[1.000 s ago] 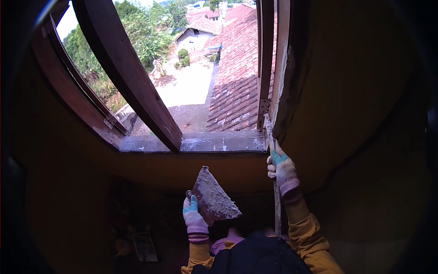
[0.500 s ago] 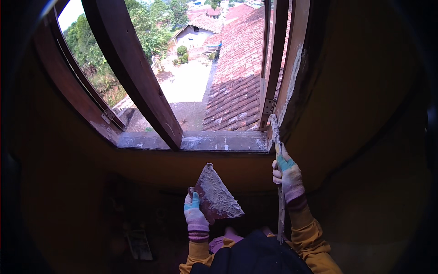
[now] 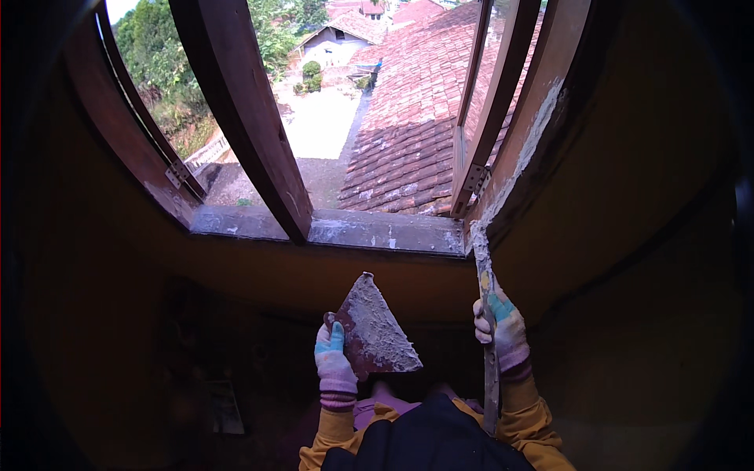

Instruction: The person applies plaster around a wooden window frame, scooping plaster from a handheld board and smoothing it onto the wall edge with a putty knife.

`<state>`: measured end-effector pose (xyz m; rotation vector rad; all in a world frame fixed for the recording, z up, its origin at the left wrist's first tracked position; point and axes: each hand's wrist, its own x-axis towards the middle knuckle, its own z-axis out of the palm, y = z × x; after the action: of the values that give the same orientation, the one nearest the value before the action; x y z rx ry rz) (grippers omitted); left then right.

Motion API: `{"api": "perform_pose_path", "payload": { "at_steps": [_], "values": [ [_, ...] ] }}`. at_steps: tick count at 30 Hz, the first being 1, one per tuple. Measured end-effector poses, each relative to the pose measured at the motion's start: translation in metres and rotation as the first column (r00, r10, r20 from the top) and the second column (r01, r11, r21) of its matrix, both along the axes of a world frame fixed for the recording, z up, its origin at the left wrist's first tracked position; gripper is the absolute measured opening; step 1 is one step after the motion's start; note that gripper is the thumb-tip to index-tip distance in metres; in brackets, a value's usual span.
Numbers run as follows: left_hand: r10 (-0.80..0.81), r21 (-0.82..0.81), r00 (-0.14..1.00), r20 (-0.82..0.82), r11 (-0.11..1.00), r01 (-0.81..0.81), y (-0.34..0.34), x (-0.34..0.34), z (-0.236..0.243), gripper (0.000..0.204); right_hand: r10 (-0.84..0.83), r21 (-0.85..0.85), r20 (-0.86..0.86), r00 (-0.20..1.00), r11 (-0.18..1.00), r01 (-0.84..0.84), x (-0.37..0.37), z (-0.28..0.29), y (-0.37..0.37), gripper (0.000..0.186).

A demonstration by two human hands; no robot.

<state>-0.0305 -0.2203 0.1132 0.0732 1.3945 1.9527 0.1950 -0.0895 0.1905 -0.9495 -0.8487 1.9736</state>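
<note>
My left hand [image 3: 335, 363], in a whitish knit glove with a blue thumb, is closed on the edge of a flat reddish-brown board [image 3: 357, 343]. Grey mortar [image 3: 385, 334] is spread thickly over the board's top. My right hand [image 3: 509, 337], gloved alike, grips a long narrow strip [image 3: 491, 385] that points away from me. Mortar coats its far end, which is at the lower right corner of the wooden window frame [image 3: 428, 235]. From that corner a rough whitish line of mortar [image 3: 536, 133] runs up between frame and wall.
A dark wooden post [image 3: 243, 110] divides the window opening. A hinged sash [image 3: 491, 118] stands open at the right. Outside are a tiled roof [image 3: 412, 133] and a pale yard. The yellowish wall [image 3: 597, 196] around the window is in shadow.
My right hand has drawn the strip down toward me, its tip moving from beside the hinge to the frame's corner. The view has shifted slightly; my left hand still holds the board.
</note>
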Motion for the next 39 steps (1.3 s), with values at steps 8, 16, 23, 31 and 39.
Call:
{"api": "perform_pose_path", "payload": {
  "at_steps": [8, 16, 23, 31, 39],
  "values": [
    [-0.075, 0.017, 0.996, 0.039, 0.997, 0.075, 0.011, -0.003, -0.001, 0.032, -0.095, 0.262, 0.375, 0.922, 0.965, -0.007, 0.0, 0.011, -0.021, 0.044],
    [-0.302, -0.018, 0.939, -0.162, 0.953, 0.304, 0.093, 0.026, -0.013, 0.033, -0.276, 0.439, 0.745, 0.607, 0.888, -0.134, -0.006, 0.014, -0.016, 0.054],
    [-0.327, 0.028, 0.911, -0.252, 0.938, 0.344, 0.143, 0.024, -0.006, 0.029, -0.544, 0.57, 0.804, 0.239, 0.593, -0.569, -0.002, 0.032, -0.023, 0.057],
    [-0.551, -0.179, 0.676, -0.488, 0.822, 0.541, 0.156, -0.017, -0.002, 0.036, -0.393, 0.436, 0.883, 0.257, 0.483, -0.759, 0.018, 0.059, -0.013, 0.045],
    [-0.688, -0.241, 0.551, -0.472, 0.702, 0.671, 0.145, -0.027, 0.029, 0.034, -0.268, 0.328, 0.938, 0.219, 0.489, -0.808, 0.029, 0.081, -0.008, 0.045]
  ]
}}
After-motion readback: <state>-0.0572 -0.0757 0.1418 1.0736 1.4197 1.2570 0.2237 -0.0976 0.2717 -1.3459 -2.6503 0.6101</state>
